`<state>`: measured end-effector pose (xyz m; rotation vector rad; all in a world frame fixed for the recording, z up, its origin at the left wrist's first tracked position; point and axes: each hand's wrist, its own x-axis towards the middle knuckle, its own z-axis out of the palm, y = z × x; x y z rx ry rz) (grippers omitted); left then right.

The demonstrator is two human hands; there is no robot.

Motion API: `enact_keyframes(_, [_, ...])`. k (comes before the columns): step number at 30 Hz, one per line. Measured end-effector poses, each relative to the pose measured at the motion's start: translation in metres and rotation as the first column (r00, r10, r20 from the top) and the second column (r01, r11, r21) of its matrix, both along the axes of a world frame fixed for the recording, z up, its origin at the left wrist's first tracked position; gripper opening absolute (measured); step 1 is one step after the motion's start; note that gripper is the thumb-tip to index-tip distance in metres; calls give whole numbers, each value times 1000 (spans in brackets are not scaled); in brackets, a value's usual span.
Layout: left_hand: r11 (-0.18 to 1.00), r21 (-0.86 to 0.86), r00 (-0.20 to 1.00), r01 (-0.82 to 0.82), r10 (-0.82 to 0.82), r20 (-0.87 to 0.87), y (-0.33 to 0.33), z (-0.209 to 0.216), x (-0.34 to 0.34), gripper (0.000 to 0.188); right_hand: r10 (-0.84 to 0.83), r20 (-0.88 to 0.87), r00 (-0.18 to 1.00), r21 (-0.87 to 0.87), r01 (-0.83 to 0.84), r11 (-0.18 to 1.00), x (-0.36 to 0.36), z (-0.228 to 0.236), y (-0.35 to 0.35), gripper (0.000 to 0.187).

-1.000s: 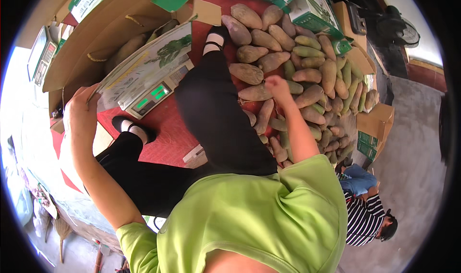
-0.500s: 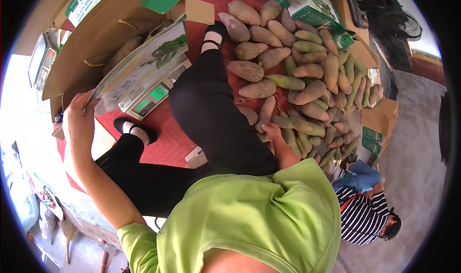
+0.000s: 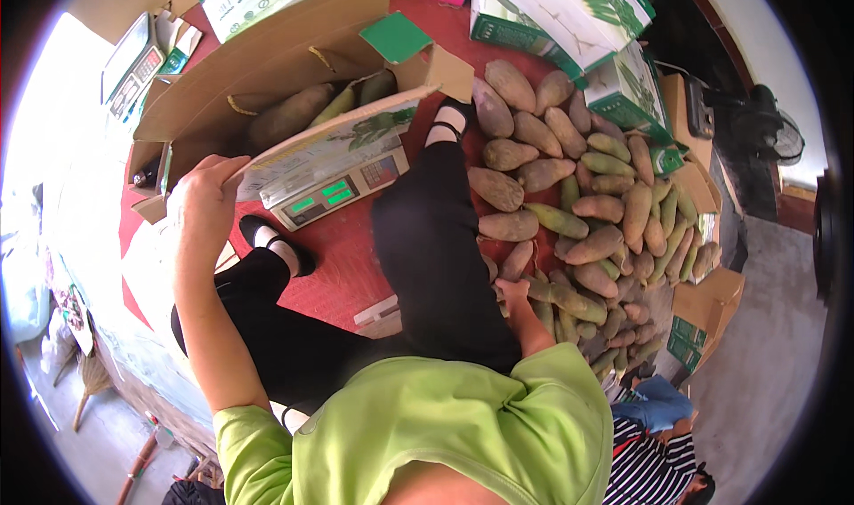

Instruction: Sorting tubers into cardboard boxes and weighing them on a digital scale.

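My left hand is closed over the near edge of an open cardboard box, gripping its printed side panel. Inside the box lie a few large root vegetables, brown and green, partly hidden by that panel. Beneath the box is a digital scale with lit green displays. Beyond my right knee, my right hand has its fingers around the lower end of a pinkish-brown root vegetable. Next to it spreads a heap of similar roots, brownish and green.
Printed cartons stand behind the heap, and an open carton is at its right. A second scale sits at far left. A black fan stands far right. Another person in a striped shirt is at lower right.
My view has shifted, so the scene sits lower and further right, and more of the box's inside shows. My left hand keeps hold of the box edge; my right hand stays at the root.
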<state>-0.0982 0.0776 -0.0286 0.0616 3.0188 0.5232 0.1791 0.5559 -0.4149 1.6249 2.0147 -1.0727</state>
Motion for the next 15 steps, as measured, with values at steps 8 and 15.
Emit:
enact_keyframes(8, [999,-36,1000,-16,16,-18,1,0,2,17,-323,38,946,-455,304,837,-28,69,0,52])
enact_keyframes(15, [999,-26,999,-36,35,-30,-1,-2,2,17,-579,94,810,-644,493,585,-40,103,8,53])
